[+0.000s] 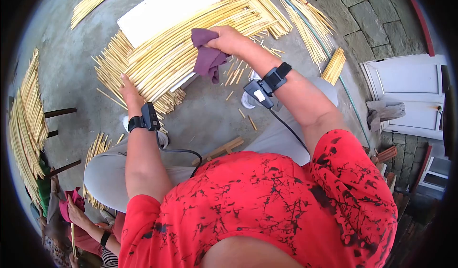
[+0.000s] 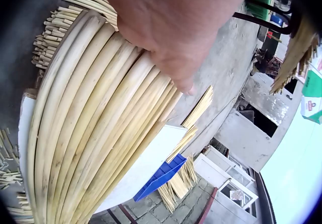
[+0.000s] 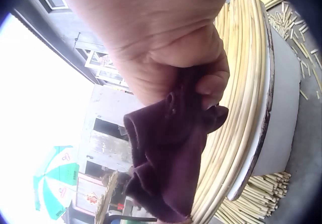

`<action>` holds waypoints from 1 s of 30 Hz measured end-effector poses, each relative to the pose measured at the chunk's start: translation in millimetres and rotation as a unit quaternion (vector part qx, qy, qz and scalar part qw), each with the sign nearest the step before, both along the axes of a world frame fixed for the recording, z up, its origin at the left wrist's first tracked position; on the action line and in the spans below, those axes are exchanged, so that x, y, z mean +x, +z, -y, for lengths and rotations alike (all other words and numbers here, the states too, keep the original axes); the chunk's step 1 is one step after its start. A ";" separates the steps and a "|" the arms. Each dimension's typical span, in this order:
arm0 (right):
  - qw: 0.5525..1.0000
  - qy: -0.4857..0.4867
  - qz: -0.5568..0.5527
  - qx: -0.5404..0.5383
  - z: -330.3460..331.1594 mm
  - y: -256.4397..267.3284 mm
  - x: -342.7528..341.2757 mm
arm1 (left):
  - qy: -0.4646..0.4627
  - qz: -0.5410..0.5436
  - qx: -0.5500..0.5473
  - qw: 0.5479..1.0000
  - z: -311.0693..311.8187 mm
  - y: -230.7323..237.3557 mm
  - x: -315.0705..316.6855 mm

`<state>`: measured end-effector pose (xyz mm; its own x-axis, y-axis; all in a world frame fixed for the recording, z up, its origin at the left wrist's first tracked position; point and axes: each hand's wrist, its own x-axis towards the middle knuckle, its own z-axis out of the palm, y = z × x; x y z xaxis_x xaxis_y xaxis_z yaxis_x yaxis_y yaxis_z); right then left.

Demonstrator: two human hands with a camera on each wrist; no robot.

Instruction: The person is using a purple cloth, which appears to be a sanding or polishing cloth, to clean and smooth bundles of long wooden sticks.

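Pale yellow sticks (image 1: 167, 53) lie side by side across a white board (image 1: 167, 8) in the head view. At their left end is my left hand (image 1: 131, 95), its fingers at the stick ends; in the left wrist view the hand (image 2: 176, 28) covers part of the sticks (image 2: 95, 118), and its fingertips are mostly hidden. My right hand (image 1: 229, 40) grips a dark purple cloth (image 1: 209, 58) over the sticks toward their right part. The right wrist view shows that hand (image 3: 171, 43) with fingers curled round the bunched cloth (image 3: 168, 143), beside the sticks (image 3: 236, 108).
More stick bundles lie under the board (image 1: 114, 63), at far left (image 1: 28, 125) and at upper right (image 1: 305, 25). Short cut pieces (image 1: 234, 72) litter the floor. Another person's hand (image 1: 76, 213) holds a red cloth at lower left. A blue crate (image 2: 160, 176) stands beyond the board.
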<state>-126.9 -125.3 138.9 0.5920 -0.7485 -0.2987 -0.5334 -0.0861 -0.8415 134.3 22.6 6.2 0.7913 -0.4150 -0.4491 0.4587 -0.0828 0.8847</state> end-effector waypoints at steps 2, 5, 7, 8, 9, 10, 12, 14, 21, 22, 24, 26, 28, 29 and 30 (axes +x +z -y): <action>0.995 -0.026 0.041 -0.082 13.8 28.9 -25.6 | 0.045 0.071 0.054 0.995 2.5 0.1 -4.1; 0.955 -0.126 0.268 0.007 32.6 105.3 -96.2 | 0.106 0.441 0.185 0.872 0.3 2.2 2.9; 0.894 -0.153 0.417 0.051 30.0 113.8 -117.1 | -0.153 0.599 0.104 0.779 4.9 25.7 -23.2; 0.853 -0.195 0.478 0.076 34.3 118.3 -121.5 | -0.218 0.630 0.101 0.738 6.9 28.1 -45.7; 0.836 -0.251 0.484 0.060 23.5 125.1 -117.1 | -0.280 0.668 0.106 0.681 7.1 38.2 -63.1; 0.831 -0.251 0.493 0.065 36.4 110.9 -129.8 | -0.346 0.681 0.106 0.636 5.1 46.0 -83.7; 0.819 -0.148 0.531 0.160 67.2 72.9 -158.2 | -0.398 0.683 0.158 0.591 3.3 32.5 -98.1; 0.806 -0.236 0.527 0.127 42.6 94.7 -135.1 | -0.389 0.706 0.176 0.564 3.7 24.2 -100.1; 0.866 -0.271 0.418 0.046 25.7 121.3 -127.5 | -0.400 0.720 0.205 0.529 9.0 18.7 -92.4; 0.863 -0.272 0.423 0.045 32.9 115.6 -133.4 | -0.405 0.715 0.200 0.533 9.4 22.0 -93.3; 0.887 -0.239 0.396 -0.005 46.3 106.8 -145.4 | -0.397 0.726 0.178 0.532 13.8 24.5 -90.5; 0.880 -0.226 0.417 0.002 50.3 100.7 -149.9 | -0.413 0.693 0.196 0.557 20.5 29.8 -86.5; 0.873 -0.277 0.402 -0.007 46.8 102.9 -146.0 | -0.432 0.652 0.217 0.584 22.5 37.6 -83.6; 0.861 -0.292 0.416 -0.009 44.3 103.3 -145.7 | -0.430 0.652 0.204 0.591 25.7 42.9 -82.5; 0.861 -0.292 0.416 -0.009 35.6 111.4 -141.3 | -0.426 0.649 0.196 0.599 25.1 48.2 -79.0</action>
<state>-268.1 -160.9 250.2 0.1169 -0.9913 0.0609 0.2962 -0.0238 -0.9548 55.3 -2.5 54.5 0.1562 -0.9804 0.1201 -0.9511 -0.1165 0.2860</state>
